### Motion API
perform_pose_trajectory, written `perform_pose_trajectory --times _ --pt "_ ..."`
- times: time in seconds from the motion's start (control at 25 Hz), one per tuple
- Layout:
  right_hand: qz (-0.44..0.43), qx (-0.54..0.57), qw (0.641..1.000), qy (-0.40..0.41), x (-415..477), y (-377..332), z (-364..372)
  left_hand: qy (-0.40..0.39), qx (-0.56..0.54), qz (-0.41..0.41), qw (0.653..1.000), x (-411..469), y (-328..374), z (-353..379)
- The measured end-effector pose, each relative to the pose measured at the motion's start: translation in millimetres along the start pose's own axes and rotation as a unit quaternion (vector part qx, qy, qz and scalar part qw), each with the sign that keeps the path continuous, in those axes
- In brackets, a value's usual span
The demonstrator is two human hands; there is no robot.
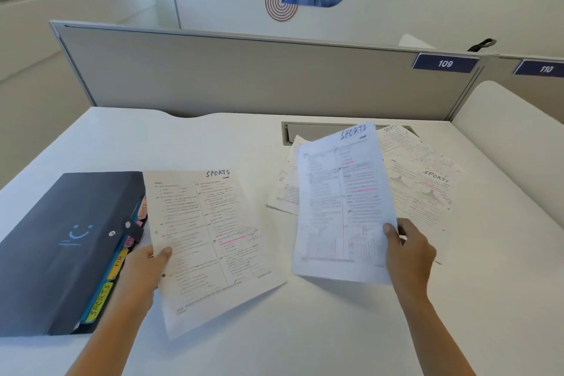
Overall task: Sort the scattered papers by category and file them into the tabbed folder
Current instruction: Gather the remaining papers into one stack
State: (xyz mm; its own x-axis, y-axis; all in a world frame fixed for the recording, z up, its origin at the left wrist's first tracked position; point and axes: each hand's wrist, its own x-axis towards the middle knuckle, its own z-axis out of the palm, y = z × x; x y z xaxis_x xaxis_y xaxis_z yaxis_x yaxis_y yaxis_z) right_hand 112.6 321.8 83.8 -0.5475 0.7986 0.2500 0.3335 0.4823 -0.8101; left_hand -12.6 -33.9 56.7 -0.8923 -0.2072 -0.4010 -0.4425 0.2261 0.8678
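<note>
My left hand (146,268) grips the left edge of a printed sheet (210,238) headed "SPORTS", held low over the desk. My right hand (409,253) pinches the lower right edge of a second "SPORTS" sheet (341,204), lifted and tilted above the desk. Behind it lies a loose spread of papers (427,189), one also marked "SPORTS". At the left a dark tabbed folder (67,241) lies closed, with coloured tabs reading "SPORTS" (99,302) and "HR" sticking out of its right side.
The white desk (305,330) is bounded at the back by a grey partition (244,76) with number plates 109 and 110. A grey cable slot (308,130) sits at the desk's back edge. A white curved panel (512,119) rises at the right.
</note>
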Motion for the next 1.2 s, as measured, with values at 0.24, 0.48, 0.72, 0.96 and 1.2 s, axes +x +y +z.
perform_pose_trajectory --times 0.24,0.48,0.72,0.96,1.2 --pt "0.033 0.074 0.994 -0.066 -17 -35 26 -0.084 -0.011 -0.025 0.996 -2 -6 19" --pt "0.076 0.007 0.960 -0.268 -48 -23 72 -0.115 0.017 -0.030 0.993 -6 -7 34" --pt "0.054 -0.024 0.933 -0.355 -72 -20 91 -0.092 0.060 -0.034 0.993 -8 -14 42" --pt "-0.022 -0.068 0.973 -0.217 -47 -6 89 -0.073 0.096 0.025 0.992 -12 -14 40" --pt "-0.105 -0.193 0.923 -0.317 7 29 92 -0.064 0.050 0.027 0.996 -5 -7 39"
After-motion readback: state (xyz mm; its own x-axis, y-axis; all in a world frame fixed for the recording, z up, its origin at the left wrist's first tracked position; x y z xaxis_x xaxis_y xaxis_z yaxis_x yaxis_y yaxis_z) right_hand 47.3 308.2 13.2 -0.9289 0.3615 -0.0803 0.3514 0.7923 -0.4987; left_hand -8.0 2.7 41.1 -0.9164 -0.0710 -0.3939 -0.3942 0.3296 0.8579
